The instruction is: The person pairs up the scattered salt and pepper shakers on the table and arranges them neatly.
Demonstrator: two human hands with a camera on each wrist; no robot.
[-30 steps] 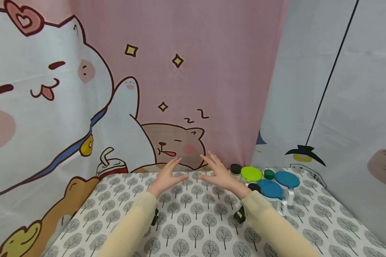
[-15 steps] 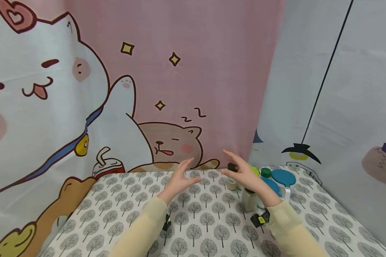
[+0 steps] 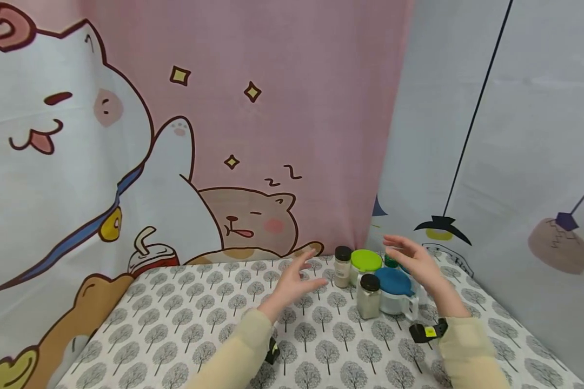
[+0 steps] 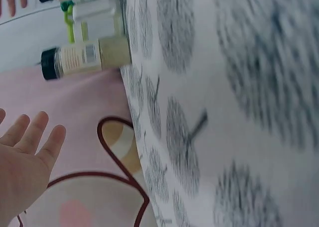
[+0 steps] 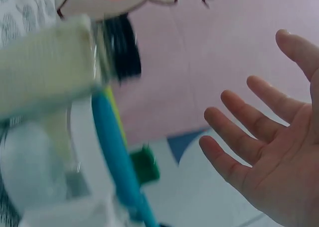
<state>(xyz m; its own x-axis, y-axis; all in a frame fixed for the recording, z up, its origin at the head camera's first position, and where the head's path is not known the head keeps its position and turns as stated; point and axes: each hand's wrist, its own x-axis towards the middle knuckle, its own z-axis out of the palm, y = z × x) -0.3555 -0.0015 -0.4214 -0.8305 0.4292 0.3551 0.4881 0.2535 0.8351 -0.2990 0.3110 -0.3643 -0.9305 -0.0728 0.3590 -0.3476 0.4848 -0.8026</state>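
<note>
My left hand point(image 3: 292, 283) hovers over the table's middle, fingers spread and holding nothing. To the right, my right hand point(image 3: 418, 267) is raised beside a group of containers, its fingers loosely extended around air; the right wrist view shows its palm bare. Nearest in that group is a square glass jar with a black lid point(image 3: 368, 300), holding pale contents. Behind it stands a round black-lidded seasoning jar point(image 3: 342, 270) with a printed label. A white-handled pot with a blue lid point(image 3: 392, 286) and one with a lime lid point(image 3: 366, 260) stand close by. My right hand partly covers a dark green cap point(image 3: 390, 261).
A white cloth printed with grey trees point(image 3: 194, 319) covers the table. Behind it hangs a pink and white cartoon curtain point(image 3: 321, 108); a pale curtain point(image 3: 516, 135) continues along the right side.
Both hands have moved right and apart, the right hand farther, passing over the containers. The front jar and pots now show more fully. The head view has turned slightly right.
</note>
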